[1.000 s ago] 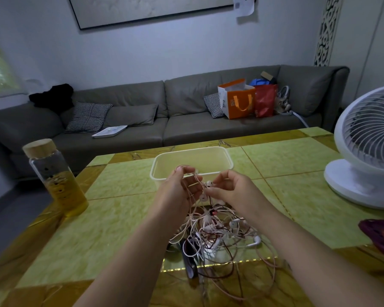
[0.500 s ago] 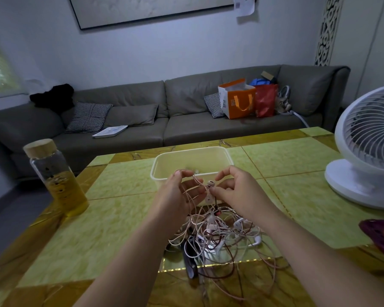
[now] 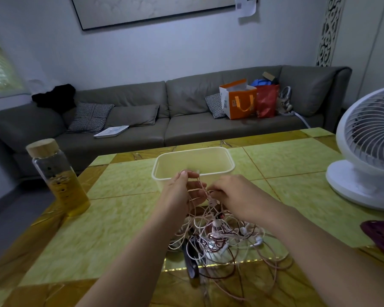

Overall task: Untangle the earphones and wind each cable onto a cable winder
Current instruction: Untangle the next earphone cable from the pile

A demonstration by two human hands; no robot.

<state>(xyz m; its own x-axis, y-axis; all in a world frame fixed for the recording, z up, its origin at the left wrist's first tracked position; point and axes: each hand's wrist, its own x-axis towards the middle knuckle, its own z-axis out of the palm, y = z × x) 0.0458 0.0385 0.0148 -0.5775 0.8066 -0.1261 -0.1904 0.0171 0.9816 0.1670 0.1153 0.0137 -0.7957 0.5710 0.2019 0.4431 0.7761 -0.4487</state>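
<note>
The left hand [image 3: 180,193] pinches a pink cable loop [image 3: 200,181] held up; the right hand [image 3: 236,194] pinches a strand [image 3: 209,193] beside it. The earphone tangle [image 3: 222,237] lies by the desk's [image 3: 120,218] near edge. Best to feed one free end through slowly, without yanking.

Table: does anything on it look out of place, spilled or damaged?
Only the earphone cables look odd: white, pink and dark strands lie in one knotted heap, some pinched up by the left hand and the right hand. Nothing looks spilled or broken.
</note>
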